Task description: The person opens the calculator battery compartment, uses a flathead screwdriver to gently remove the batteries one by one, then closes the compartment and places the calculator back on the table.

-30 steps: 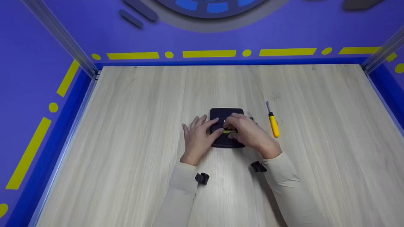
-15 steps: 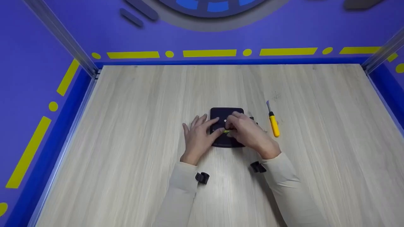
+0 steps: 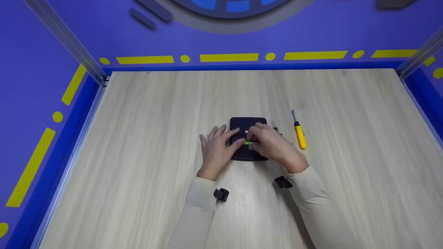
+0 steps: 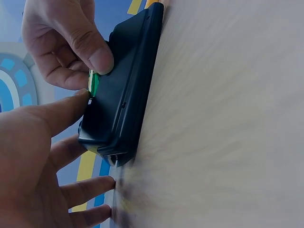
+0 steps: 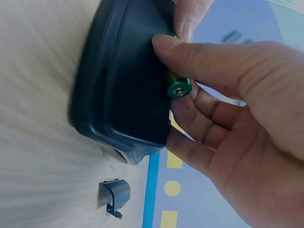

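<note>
A black box-shaped device (image 3: 248,155) lies flat on the table in front of the person. My right hand (image 3: 277,147) pinches a green and yellow cylindrical battery (image 5: 179,88) between thumb and fingers at the device's upper face. One metal end of the battery shows in the right wrist view; how deep it sits is hidden. My left hand (image 3: 218,152) lies at the device's left side with fingers spread. Its thumb touches the battery's other end, and its index finger reaches onto the device. In the left wrist view a green strip of the battery (image 4: 93,84) shows between the hands.
A small dark curved cover (image 5: 118,194) lies on the table just right of the device. Farther right is a yellow-handled tool (image 3: 300,136) with a slim metal tip, near some dark specks (image 3: 301,103). Blue panels (image 3: 221,45) wall the table at the back and sides.
Both hands stay almost in place at the device. The visible strip of the battery looks greener now than a second ago. The yellow-handled tool has not moved.
</note>
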Demonstrator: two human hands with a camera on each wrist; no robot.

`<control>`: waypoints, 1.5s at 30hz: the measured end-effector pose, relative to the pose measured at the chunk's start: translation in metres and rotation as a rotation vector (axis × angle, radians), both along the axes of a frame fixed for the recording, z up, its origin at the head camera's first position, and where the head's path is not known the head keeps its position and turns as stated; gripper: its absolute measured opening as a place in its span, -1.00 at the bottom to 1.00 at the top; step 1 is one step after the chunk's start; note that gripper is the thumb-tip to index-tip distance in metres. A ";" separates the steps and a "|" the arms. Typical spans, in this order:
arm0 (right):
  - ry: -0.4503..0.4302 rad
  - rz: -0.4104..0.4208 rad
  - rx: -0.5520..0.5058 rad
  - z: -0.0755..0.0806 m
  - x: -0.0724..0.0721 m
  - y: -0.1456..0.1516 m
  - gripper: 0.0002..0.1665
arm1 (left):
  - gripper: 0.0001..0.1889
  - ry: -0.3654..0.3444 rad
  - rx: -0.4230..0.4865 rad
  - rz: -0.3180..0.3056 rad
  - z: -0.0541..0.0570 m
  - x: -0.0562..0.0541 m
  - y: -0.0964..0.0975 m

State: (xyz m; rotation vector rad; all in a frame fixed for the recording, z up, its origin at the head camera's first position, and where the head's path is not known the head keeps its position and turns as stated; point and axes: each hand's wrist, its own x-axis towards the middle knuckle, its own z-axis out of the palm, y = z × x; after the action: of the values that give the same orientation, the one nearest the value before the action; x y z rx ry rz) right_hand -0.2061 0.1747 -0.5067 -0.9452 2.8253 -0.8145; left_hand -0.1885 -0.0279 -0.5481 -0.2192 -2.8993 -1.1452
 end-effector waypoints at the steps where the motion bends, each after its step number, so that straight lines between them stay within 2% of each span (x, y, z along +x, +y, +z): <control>1: 0.002 0.000 -0.003 0.000 0.000 0.000 -0.80 | -0.47 -0.001 0.003 0.001 0.000 0.000 0.000; 12: 0.023 -0.029 0.004 0.005 0.002 0.006 -0.84 | -0.47 0.008 -0.006 -0.010 -0.001 0.000 0.000; 22: -0.017 -0.093 -0.040 0.010 0.002 0.014 -0.85 | -0.47 0.001 0.007 -0.014 -0.002 0.001 -0.001; 37: 0.081 -0.179 -0.093 0.013 -0.004 0.035 -0.82 | -0.47 0.004 0.025 -0.019 0.001 0.001 -0.001; 45: 0.081 -0.237 -0.115 0.011 -0.007 0.042 -0.77 | -0.48 0.004 0.029 -0.015 0.001 0.001 0.000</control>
State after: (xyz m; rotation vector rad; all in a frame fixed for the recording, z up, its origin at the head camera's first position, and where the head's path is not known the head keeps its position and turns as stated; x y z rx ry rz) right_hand -0.2135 0.2163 -0.4954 -0.6769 3.0302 -0.9933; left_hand -0.1871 -0.0281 -0.5467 -0.2435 -2.8806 -1.1868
